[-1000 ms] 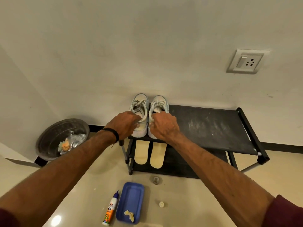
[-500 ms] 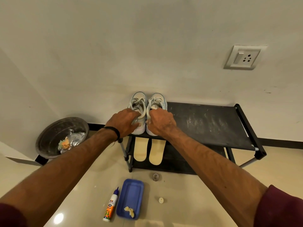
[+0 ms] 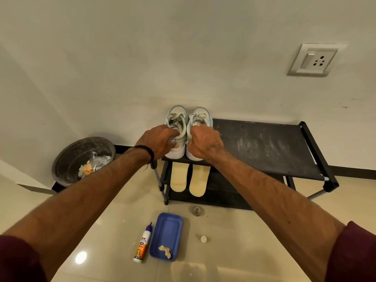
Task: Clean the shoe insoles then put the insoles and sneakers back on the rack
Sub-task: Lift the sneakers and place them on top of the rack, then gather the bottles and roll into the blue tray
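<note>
We reach forward with both forearms extended and knuckles up. Our left hand curls its fingers around the heel collar of the left pale blue-white laced sneaker; our right hand grips the heel of the right matching sneaker the same way. Both sneakers stand side by side, toes to the wall, at the left end of the black fabric-topped shoe rack. On the shelf below lie two cream foam insoles, side by side. On the floor sit a blue plastic tray and, just beside it, a white glue bottle.
</note>
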